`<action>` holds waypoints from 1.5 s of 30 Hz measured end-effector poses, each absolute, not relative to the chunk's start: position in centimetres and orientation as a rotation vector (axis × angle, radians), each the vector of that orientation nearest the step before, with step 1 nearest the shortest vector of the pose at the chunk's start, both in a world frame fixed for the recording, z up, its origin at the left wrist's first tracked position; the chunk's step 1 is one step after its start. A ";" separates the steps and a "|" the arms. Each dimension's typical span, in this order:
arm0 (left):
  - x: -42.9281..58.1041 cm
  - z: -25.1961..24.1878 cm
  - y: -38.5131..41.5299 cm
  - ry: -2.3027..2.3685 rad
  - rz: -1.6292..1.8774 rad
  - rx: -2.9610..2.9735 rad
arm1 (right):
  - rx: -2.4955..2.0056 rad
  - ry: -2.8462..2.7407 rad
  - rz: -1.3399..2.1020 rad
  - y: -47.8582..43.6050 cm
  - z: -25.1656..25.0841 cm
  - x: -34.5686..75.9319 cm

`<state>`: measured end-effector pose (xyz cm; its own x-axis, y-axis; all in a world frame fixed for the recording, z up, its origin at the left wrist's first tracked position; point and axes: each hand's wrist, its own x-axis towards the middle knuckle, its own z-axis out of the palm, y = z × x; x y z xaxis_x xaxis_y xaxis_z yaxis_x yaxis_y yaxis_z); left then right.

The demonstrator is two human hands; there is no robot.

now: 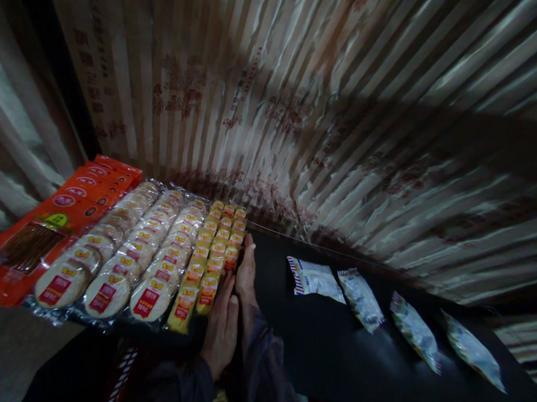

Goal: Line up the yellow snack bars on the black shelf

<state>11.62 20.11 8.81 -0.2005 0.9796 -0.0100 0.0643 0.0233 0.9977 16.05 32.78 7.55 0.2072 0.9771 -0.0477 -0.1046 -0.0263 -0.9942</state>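
Observation:
My left hand [222, 327] lies with its fingers stretched out at the near end of the rightmost row of small yellow snack packets [216, 263]. Just right of it, my right hand [247, 272] stands on edge, fingers straight and together, along the right side of those packets. The two hands are close side by side, and I see nothing gripped in either. Left of the yellow packets run three rows of round rice crackers [153, 294] in clear wrappers, overlapping one another.
Overlapping orange packets [39, 231] lie at the left end of the black table [278, 336]. Several silver-white sachets [320, 280] are spread across its right part. Behind the table hangs a pleated, printed curtain-like sheet [279, 100]. More packages show below the front edge.

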 end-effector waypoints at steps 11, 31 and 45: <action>11.7 8.9 20.1 1.421 1.354 1.232 | -1.223 -1.139 1.107 31.5 8.8 16.0; 10.8 7.3 15.4 1.442 1.129 1.678 | -1.281 -0.831 1.208 19.8 8.7 18.0; 4.8 1.9 4.9 1.384 0.836 1.940 | -1.337 -1.802 0.368 7.1 3.9 15.6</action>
<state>4.78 4.94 1.92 0.2554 0.9559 0.1452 0.5729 -0.2706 0.7736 15.64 7.15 3.88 -0.0771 0.8906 0.4481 0.6436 0.3877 -0.6599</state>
